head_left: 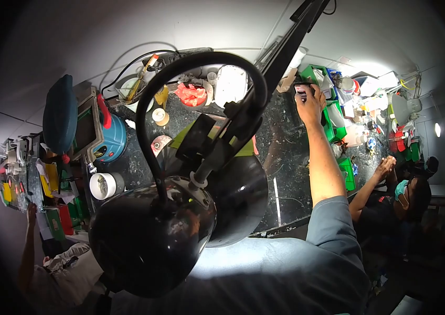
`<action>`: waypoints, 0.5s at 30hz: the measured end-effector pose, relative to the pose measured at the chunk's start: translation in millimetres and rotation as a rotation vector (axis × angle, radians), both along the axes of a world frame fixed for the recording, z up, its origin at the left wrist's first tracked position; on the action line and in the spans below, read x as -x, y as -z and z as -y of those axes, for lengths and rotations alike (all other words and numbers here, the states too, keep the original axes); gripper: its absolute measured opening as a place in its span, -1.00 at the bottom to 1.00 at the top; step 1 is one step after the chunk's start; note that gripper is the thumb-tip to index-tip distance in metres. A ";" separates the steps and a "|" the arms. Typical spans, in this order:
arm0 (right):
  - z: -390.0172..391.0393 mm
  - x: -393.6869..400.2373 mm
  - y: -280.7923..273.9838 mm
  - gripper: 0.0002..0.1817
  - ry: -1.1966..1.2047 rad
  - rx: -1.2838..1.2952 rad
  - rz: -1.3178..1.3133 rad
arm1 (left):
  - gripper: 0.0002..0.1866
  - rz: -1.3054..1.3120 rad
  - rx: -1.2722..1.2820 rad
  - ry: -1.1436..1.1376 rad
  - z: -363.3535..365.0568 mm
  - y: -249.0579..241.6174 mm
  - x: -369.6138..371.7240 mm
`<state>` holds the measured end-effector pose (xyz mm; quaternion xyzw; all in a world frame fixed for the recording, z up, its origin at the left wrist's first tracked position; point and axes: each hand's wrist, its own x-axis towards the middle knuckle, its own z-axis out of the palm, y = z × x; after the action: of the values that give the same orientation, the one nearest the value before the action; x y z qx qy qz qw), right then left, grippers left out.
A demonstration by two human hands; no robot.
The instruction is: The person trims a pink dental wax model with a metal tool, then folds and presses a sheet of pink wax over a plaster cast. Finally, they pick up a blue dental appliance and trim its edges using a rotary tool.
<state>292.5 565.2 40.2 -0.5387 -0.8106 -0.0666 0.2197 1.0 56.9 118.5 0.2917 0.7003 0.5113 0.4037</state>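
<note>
Dark small device (301,90): right hand (310,104) is clamping it at full reach; green bins (332,113) crowding just beside, risking a knock or slip. Left hand unseen.

Right arm stretched far forward, bare forearm straight, grey short sleeve at the upper arm. Right hand (310,101) raised at the far end of the reach, fingers curled closed around something small. Left hand out of sight.
</note>
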 end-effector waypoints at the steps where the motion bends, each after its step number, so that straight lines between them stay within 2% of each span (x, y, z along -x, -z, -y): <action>1: -0.2 -0.5 -0.3 -0.51 -0.008 -0.002 0.005 | -0.33 0.008 -0.004 0.014 -4.9 4.7 -3.6; 5: 2.1 -1.2 -3.7 -0.48 -0.010 0.036 0.032 | -0.33 -0.008 -0.011 0.057 -17.9 19.0 -14.1; 8: 7.0 -2.4 -14.8 -0.48 -0.096 -0.048 -0.057 | -0.33 -0.084 -0.018 0.086 -25.7 30.4 -21.3; 10: 28.8 4.6 -61.6 -0.48 -0.092 -0.248 -0.524 | -0.33 -0.303 -0.017 0.145 -27.2 35.8 -27.2; 12: 71.2 9.2 -99.3 -0.49 -0.126 -0.230 -0.916 | -0.34 -0.504 -0.013 0.187 -26.6 47.4 -34.6; 13: 77.0 -7.7 -90.7 -0.50 -0.049 -0.361 -0.776 | -0.34 -0.434 -0.012 0.154 -23.3 60.9 -36.4; 14: 91.5 -12.1 -76.6 -0.54 -0.011 -0.327 -0.922 | -0.34 -0.315 -0.010 0.105 -21.2 79.7 -41.6; 15: 107.9 -12.4 -58.2 -0.63 -0.010 -0.265 -1.028 | -0.35 0.555 -0.258 -0.246 -0.1 120.2 -38.8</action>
<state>304.9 457.3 98.4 -0.4656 -0.5854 0.1053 0.6553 39.8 57.0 -1.7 0.1032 0.5231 0.7007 0.4741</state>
